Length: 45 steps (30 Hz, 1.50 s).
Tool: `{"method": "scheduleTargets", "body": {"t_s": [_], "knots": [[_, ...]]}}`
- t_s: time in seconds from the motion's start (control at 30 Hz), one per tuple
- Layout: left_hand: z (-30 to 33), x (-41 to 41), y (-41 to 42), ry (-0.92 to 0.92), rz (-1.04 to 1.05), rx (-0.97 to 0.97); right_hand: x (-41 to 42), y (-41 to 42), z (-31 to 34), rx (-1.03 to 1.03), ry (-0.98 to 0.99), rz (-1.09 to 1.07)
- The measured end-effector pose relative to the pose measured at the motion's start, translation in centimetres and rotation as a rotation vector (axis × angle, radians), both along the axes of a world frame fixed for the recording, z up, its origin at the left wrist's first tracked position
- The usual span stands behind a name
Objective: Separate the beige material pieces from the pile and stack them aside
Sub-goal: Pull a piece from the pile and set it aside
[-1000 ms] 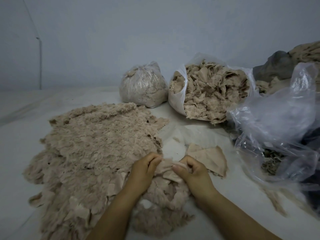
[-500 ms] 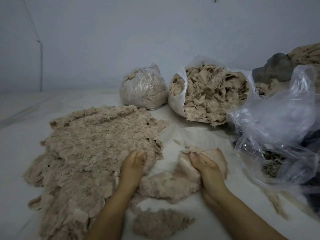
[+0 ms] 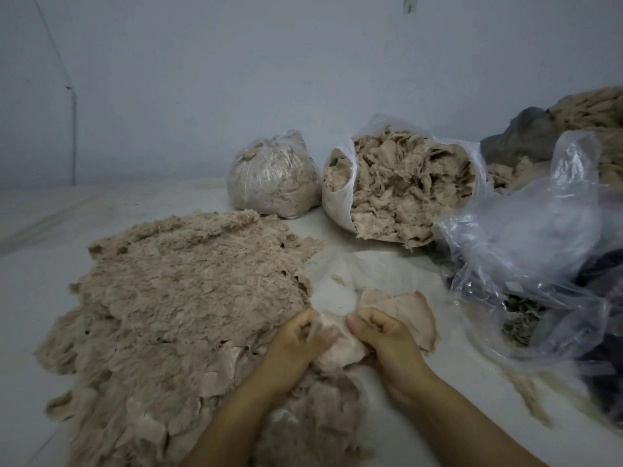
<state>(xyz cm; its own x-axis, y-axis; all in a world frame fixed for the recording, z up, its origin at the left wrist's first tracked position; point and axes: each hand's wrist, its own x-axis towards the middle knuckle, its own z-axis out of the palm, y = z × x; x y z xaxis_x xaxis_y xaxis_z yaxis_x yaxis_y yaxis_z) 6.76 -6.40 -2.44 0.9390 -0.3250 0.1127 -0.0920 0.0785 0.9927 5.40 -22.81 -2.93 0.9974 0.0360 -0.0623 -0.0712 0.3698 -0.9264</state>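
Left hand (image 3: pixel 296 345) and right hand (image 3: pixel 384 338) both pinch one beige piece (image 3: pixel 337 348) beside the pile (image 3: pixel 188 291)

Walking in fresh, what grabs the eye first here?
The big spread of beige material pieces covering the left of the pale surface. At its near right edge the left hand and right hand grip one piece between them. Behind stands an open bag stuffed with similar scraps.
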Motion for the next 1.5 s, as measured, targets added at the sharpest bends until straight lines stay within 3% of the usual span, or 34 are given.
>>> {"method": "scheduleTargets", "body": {"t_s": [0.13, 0.27, 0.33, 0.47, 0.57, 0.67, 0.83, 1.03, 1.23, 1.33, 1.4, 1.5], "knots": [[0.2, 0.6, 0.7, 0.145, 0.162, -0.218, 0.6, -0.1, 0.0, 0.08, 0.057, -0.148], [0.3, 0.9, 1.0, 0.257, 0.138, -0.417, 0.5, -0.3, 0.0, 0.097, 0.047, -0.112], [0.2, 0.7, 0.8, 0.192, 0.102, -0.318, 0.3, -0.1, 0.0, 0.119, 0.042, -0.006], [0.1, 0.1, -0.1, 0.011, 0.111, -0.061, -0.6, 0.8, -0.1, -0.061, 0.009, 0.048], [0.2, 0.1, -0.7, 0.001, 0.238, -0.076, -0.5, 1.2, 0.0, -0.014, 0.008, -0.095], [0.2, 0.3, -0.6, 0.03, 0.299, -0.108, -0.3, 1.0, 0.2, 0.038, 0.026, -0.105], [-0.6, 0.2, -0.3, 0.21, 0.07, -0.093, -0.3, 0.9, 0.2, 0.0, -0.021, -0.09], [-1.0, 0.0, -1.0, 0.261, 0.133, -0.239, -0.1, 0.5, -0.1, 0.016, 0.022, -0.127], [-0.2, 0.1, -0.4, 0.119, 0.213, -0.069, 0.1, 0.4, -0.3, 0.026, 0.022, -0.125], [-0.1, -0.1, -0.5, 0.06, 0.215, -0.038, 0.2, 0.4, -0.4, 0.09, 0.122, 0.008], [-0.3, -0.4, -0.8, 0.038, 0.161, -0.042, -0.2, 0.7, -0.3, 0.03, 0.073, 0.111], [-0.2, -0.5, -1.2, -0.015, 0.124, 0.003, -0.5, 1.1, -0.4, -0.093, -0.024, -0.034]]}}
